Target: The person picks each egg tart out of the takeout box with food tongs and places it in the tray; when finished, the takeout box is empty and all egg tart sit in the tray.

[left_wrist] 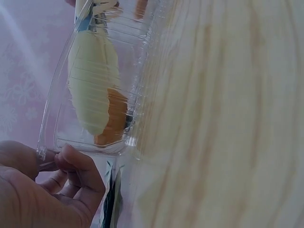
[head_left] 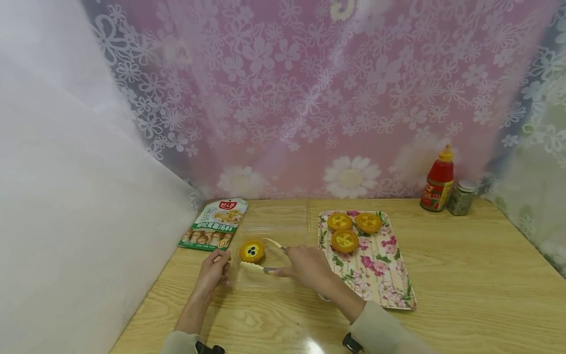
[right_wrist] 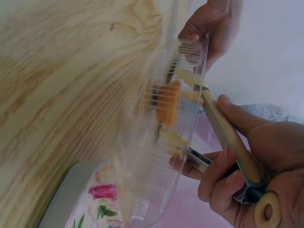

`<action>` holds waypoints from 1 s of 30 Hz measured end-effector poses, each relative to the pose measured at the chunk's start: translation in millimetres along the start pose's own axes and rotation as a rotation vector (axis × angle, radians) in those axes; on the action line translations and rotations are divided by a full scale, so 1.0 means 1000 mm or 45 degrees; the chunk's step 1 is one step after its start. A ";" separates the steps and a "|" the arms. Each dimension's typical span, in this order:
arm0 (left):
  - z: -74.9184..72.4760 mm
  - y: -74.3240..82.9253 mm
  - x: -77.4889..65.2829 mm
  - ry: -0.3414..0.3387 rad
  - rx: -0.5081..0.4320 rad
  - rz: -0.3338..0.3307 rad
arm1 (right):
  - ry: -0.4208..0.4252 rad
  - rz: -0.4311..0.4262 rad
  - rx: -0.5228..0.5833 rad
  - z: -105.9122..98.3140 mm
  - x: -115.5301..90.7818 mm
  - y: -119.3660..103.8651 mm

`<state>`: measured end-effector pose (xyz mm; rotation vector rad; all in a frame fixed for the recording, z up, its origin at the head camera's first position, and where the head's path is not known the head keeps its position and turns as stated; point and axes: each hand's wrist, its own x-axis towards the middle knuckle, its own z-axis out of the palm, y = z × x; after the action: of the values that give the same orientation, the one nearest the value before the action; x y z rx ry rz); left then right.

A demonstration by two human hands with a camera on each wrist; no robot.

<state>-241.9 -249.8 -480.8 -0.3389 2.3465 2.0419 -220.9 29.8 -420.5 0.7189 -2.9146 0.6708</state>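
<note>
With thumb and fingers my left hand (head_left: 215,269) pinches the near-left rim of a clear plastic clamshell container (left_wrist: 47,118). An egg tart (head_left: 252,251) topped with several dark berries sits inside the container's base. My right hand (head_left: 309,266) grips kitchen tongs (right_wrist: 232,137) with cream scalloped heads and metal-and-cream arms. The heads reach into the container, spread apart, one on either side of the tart. In the left wrist view the near tong head overlaps part of the tart.
A floral tray (head_left: 376,282) on the right bears three tarts (head_left: 345,241) near its far left corner. A green-and-white food packet (head_left: 214,223) lies left of the container. At the back right stand a red sauce bottle (head_left: 438,184) and a small spice jar (head_left: 462,199).
</note>
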 end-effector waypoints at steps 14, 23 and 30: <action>0.001 -0.005 -0.002 -0.043 0.001 0.029 | -0.013 0.034 -0.014 0.020 -0.002 -0.011; 0.001 -0.003 0.000 -0.028 0.026 0.036 | -0.014 0.021 -0.034 0.024 -0.001 -0.013; 0.000 -0.001 0.000 -0.022 0.027 0.038 | 0.028 -0.031 -0.043 0.022 -0.002 -0.012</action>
<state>-242.0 -249.9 -482.2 -0.2859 2.3757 2.0223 -212.9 11.8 -435.9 0.7367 -2.8849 0.6217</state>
